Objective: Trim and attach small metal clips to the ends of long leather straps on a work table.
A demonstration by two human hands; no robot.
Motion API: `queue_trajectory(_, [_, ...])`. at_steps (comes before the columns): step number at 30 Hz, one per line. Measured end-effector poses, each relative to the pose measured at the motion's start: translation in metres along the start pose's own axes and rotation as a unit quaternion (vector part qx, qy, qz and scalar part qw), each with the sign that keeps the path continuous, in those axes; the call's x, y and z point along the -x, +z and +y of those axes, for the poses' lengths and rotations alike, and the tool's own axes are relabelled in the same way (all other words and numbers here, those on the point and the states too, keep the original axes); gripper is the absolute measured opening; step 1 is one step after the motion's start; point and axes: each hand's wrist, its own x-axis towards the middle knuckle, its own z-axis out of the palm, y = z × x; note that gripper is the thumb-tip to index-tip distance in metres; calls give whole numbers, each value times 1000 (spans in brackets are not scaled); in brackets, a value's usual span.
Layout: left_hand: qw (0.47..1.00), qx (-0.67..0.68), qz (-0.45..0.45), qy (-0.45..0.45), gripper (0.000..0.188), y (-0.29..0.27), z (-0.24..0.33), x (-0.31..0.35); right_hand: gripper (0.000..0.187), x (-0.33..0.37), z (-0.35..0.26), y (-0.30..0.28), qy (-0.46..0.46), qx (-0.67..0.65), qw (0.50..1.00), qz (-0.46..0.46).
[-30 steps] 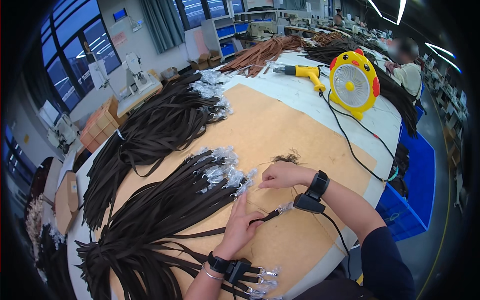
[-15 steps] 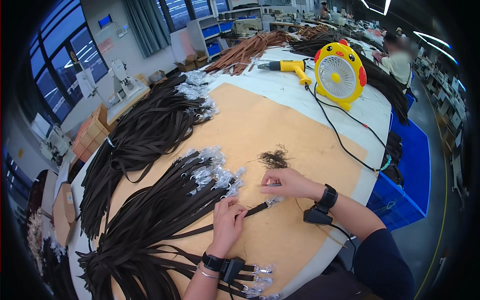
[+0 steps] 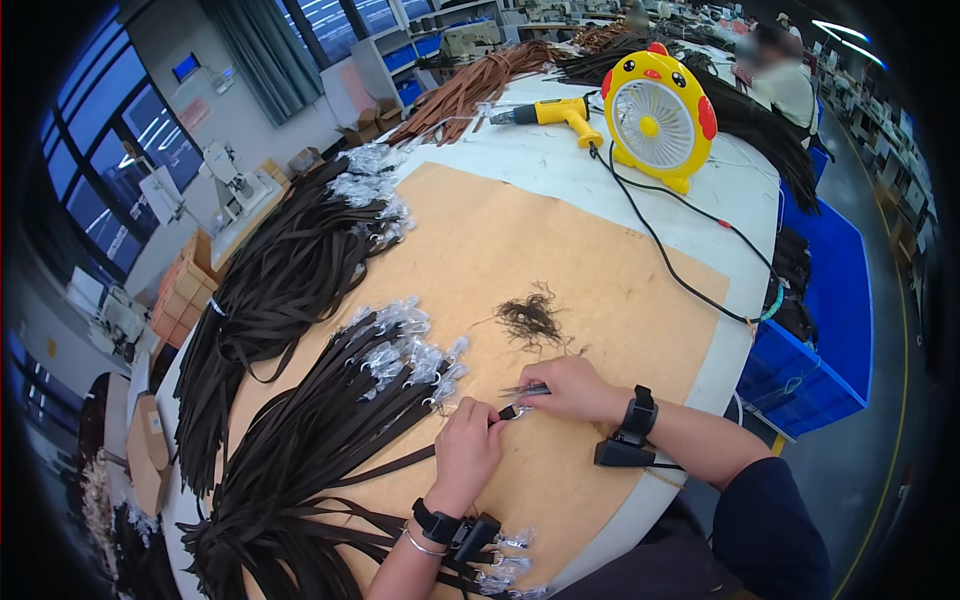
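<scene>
A head-worn fisheye looks down across the nearby table (image 3: pixel 545 160).

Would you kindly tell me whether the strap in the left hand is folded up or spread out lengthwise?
Spread out: the dark strap's visible length runs nearly straight from the bundle to the left hand.

Left hand (image 3: pixel 468 450): black wristband (image 3: pixel 437 522), boxy black module (image 3: pixel 474 537), thin silver bangle (image 3: pixel 424 543). Right hand (image 3: pixel 568 388): black strap (image 3: pixel 638 416), angular black box (image 3: pixel 622 454), black cable (image 3: pixel 668 466). Dark navy sleeve (image 3: pixel 770 525), ends near elbow.
</scene>
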Motion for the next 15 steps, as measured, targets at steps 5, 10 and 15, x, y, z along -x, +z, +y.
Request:
queue_trajectory(5, [998, 48, -10, -41, 11, 0, -7, -1, 26, 3, -11, -4, -12, -2, 1000, 0])
queue_trajectory(10, [994, 88, 1, -66, 10, 3, -15, -1, 21, 14, -26, -6, -140, 146, 978, 42])
queue_trajectory(15, [992, 111, 11, -64, 10, 2, -13, 0, 19, 15, -33, -4, -189, 195, 962, 30])
